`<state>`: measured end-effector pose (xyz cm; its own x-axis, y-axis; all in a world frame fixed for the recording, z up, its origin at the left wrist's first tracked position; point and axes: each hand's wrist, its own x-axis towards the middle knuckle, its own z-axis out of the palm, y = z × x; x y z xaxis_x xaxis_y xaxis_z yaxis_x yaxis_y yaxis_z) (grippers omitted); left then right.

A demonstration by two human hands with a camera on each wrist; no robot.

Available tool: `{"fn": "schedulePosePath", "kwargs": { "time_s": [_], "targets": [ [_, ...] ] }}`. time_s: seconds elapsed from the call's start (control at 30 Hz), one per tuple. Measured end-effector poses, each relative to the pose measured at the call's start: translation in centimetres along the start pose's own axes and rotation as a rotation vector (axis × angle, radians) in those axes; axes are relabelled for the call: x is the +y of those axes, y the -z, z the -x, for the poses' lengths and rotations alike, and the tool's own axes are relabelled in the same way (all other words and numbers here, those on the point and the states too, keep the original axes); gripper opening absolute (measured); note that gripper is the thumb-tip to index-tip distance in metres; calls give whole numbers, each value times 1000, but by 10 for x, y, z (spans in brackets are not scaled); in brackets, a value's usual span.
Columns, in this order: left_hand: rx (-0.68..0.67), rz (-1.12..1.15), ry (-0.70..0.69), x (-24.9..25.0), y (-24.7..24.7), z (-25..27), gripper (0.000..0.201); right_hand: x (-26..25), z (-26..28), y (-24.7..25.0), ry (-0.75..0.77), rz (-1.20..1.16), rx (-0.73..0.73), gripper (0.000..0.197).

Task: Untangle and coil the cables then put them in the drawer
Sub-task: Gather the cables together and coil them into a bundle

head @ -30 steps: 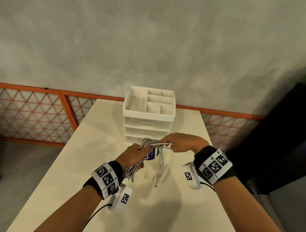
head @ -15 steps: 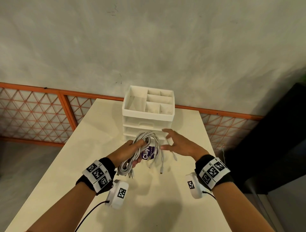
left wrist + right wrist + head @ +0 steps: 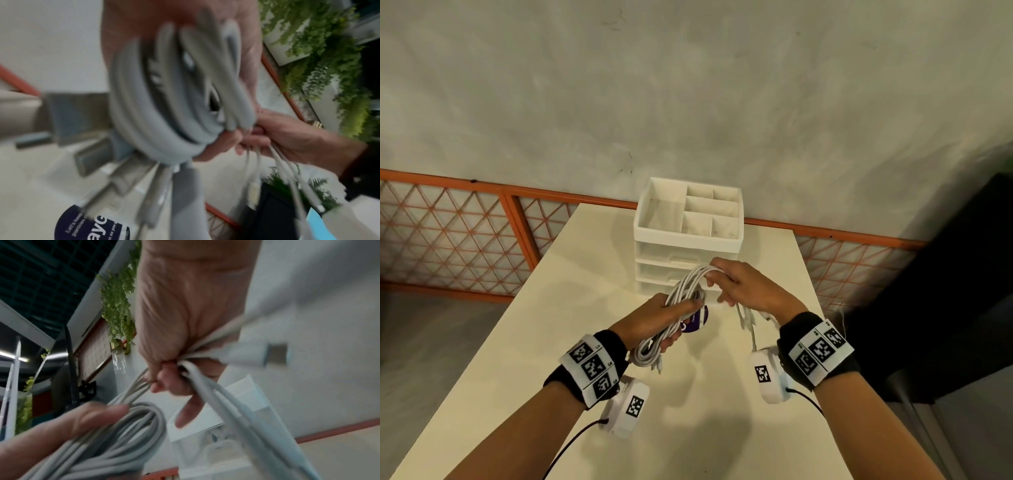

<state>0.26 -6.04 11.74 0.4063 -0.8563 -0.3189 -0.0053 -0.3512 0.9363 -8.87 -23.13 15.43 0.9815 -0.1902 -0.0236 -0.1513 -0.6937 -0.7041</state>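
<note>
- right hand (image 3: 743, 291) now has its fingers curled round the far end of the white cable bundle (image 3: 681, 301), with several loose ends trailing down under the palm; half a second ago it was spread flat and holding nothing, just beside the loops.
- left hand (image 3: 654, 318) grips the near part of the same bundle, fingers wrapped round the loops; in the right wrist view the thumb (image 3: 96, 413) lies over the coil. this grasp matches both earlier frames.
- the bundle hangs in the air between the two hands, above the table (image 3: 551, 342) and just in front of the white drawer unit (image 3: 688, 253), not resting on either.
- a second ago the right hand pinched a strand and pulled it sideways; it then let go, and has now retaken the bundle higher up, so the loops stand taller and more stretched than before.
- my reading: the coil is being gathered and tidied, with the plug ends (image 3: 746, 318) still loose, so coiling looks unfinished.
- the drawers look closed in the head view, so stowing has not begun; one hand will have to free itself to pull a drawer.
- a round purple-labelled thing (image 3: 697, 320) lies on the table under the bundle, as it did earlier.
</note>
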Motion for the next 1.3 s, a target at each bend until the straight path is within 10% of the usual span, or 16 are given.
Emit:
{"fn": "schedulePosePath", "kwargs": {
  "time_s": [0.53, 0.8, 0.93, 1.3],
  "targets": [
    [270, 340, -202, 15, 8, -13, 49, -19, -2, -54, -31, -234, 263, 33],
    [171, 392, -306, 12, 9, -10, 20, -33, -4, -51, -87, -47, 26, 32],
    [114, 420, -279, 11, 10, -10, 14, -35, -3, -47, -61, 54, 233, 22],
    [-4, 274, -261, 15, 12, -3, 46, -44, -3, -46, -172, -132, 278, 17]
  ]
}}
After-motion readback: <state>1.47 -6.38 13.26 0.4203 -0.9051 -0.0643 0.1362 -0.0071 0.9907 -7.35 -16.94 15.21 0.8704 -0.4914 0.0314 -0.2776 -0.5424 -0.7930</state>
